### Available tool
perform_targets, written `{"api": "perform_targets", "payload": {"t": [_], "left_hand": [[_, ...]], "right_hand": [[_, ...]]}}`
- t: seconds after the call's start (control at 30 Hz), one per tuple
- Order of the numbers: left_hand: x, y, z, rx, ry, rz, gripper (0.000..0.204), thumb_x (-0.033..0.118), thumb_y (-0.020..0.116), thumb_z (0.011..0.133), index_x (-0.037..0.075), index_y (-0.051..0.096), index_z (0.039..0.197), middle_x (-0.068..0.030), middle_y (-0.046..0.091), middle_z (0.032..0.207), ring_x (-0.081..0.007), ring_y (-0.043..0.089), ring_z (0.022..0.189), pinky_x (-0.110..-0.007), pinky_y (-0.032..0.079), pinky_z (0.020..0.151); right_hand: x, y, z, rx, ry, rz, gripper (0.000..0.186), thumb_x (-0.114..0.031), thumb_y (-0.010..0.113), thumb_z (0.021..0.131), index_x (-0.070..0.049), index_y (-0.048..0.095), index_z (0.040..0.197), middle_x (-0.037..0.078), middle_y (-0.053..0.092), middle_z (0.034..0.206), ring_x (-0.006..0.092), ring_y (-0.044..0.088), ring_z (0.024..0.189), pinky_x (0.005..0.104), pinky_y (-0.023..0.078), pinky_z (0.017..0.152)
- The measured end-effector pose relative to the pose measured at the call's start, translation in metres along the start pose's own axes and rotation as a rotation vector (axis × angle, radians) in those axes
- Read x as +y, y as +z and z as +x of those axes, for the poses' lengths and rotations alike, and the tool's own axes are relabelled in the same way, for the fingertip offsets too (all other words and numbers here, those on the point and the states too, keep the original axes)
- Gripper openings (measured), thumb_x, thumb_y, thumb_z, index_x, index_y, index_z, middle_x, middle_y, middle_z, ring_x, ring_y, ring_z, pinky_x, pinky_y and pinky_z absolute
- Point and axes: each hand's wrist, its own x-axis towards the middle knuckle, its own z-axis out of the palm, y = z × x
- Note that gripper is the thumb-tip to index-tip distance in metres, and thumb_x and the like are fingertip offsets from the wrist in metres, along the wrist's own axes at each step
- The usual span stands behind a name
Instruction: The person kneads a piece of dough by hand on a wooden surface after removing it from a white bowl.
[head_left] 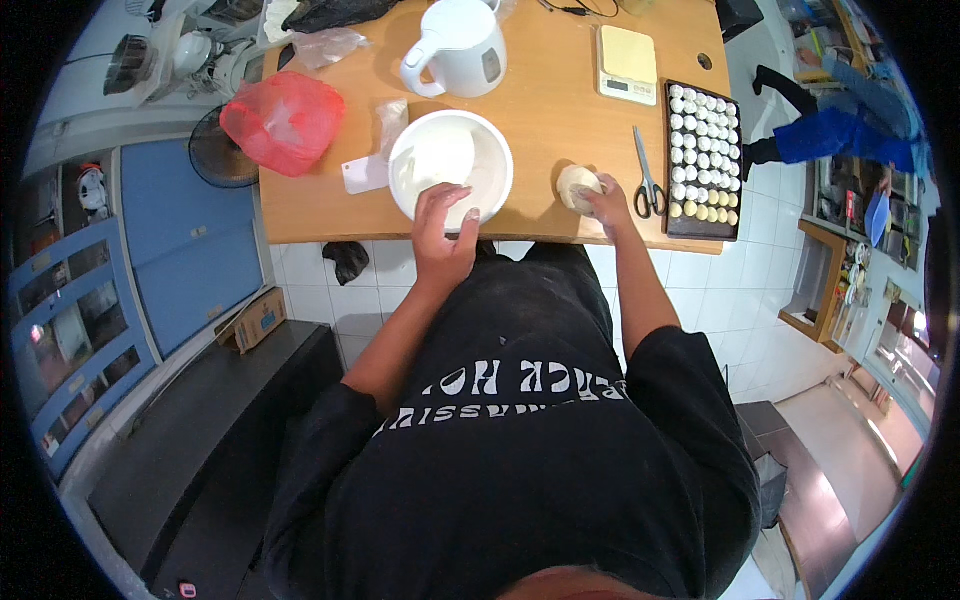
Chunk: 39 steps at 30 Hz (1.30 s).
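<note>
A white bowl stands at the table's near edge, with what looks like white powder inside. Over its near rim hangs my left hand, holding nothing, thumb and fingers apart and whitish at the tips. To the right, my right hand has its fingers around the right side of a pale dough ball on the tabletop. Further right lies a dark tray with rows of small balls, mostly white and coated, yellowish in the nearest rows. Black-handled scissors rest between that tray and my right hand.
Behind the bowl stands a white kettle. A kitchen scale sits at the back right of the wooden table. A red plastic bag and a white card lie on the left. Another person is beyond the right side.
</note>
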Motion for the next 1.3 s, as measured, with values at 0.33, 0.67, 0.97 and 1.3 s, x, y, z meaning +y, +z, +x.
{"api": "perform_targets", "payload": {"t": [0.33,0.67,0.97,1.3], "left_hand": [[-0.008,0.163,0.008,-0.507,-0.211,-0.006,0.036,0.018,0.068,0.097,-0.001,0.065,0.128,-0.0195,0.069,0.114,-0.0282,0.068,0.092,-0.041,0.055,0.083],[-0.088,0.290,-0.006,-0.273,-0.734,-0.274,0.050,0.009,0.076,0.090,-0.001,0.059,0.136,-0.0136,0.075,0.111,-0.0192,0.072,0.093,-0.034,0.057,0.083],[-0.096,0.284,-0.028,-0.159,-1.034,-0.609,0.042,0.005,0.074,0.093,0.002,0.060,0.133,-0.0118,0.069,0.123,-0.0195,0.069,0.108,-0.031,0.057,0.084],[-0.045,0.245,-0.007,-0.363,-0.622,0.055,0.040,0.019,0.073,0.094,0.003,0.065,0.130,-0.0130,0.068,0.129,-0.0208,0.068,0.104,-0.036,0.056,0.089]], "right_hand": [[-0.056,-0.050,0.065,-0.062,-0.483,-0.743,0.062,-0.019,0.083,0.076,-0.009,0.066,0.135,0.020,0.067,0.130,0.0363,0.063,0.123,0.0430,0.049,0.108],[-0.038,-0.066,0.062,-0.027,-0.442,-0.840,0.059,-0.017,0.071,0.087,-0.007,0.056,0.144,0.019,0.058,0.146,0.0383,0.049,0.141,0.0483,0.040,0.118],[0.012,-0.065,0.034,-0.102,-1.067,-0.961,0.040,-0.006,0.057,0.091,-0.009,0.068,0.130,0.016,0.061,0.142,0.0345,0.051,0.140,0.0535,0.041,0.117],[0.041,-0.075,-0.021,-0.097,-1.082,-1.151,0.041,-0.011,0.063,0.088,-0.008,0.069,0.128,0.016,0.058,0.148,0.0312,0.053,0.140,0.0541,0.037,0.120]]}}
